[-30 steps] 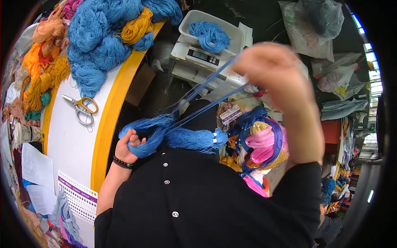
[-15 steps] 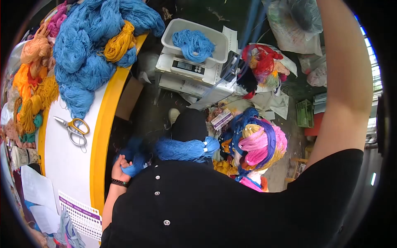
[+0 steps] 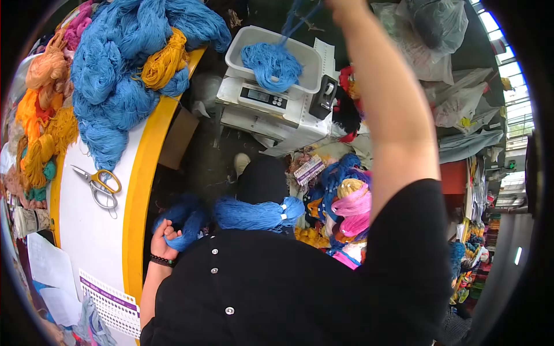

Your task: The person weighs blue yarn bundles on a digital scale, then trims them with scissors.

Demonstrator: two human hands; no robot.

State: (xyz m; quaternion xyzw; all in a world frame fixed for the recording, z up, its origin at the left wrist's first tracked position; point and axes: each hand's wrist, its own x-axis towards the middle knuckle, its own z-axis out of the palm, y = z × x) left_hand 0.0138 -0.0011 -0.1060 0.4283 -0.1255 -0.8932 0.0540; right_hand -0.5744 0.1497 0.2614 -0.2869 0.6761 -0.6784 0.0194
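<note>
Blue yarn (image 3: 188, 237) lies at eight o'clock, looped in the closed left hand (image 3: 164, 244), likely to prevent tangling; I cannot tell the right hand's (image 3: 346, 8) grip (half-cropped, one o'clock)

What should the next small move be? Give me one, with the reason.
Probably lower the right hand so the blue strands settle inside the tray: they slope down from beside that raised hand towards the blue yarn lying there, with their upper part above the tray.
</note>
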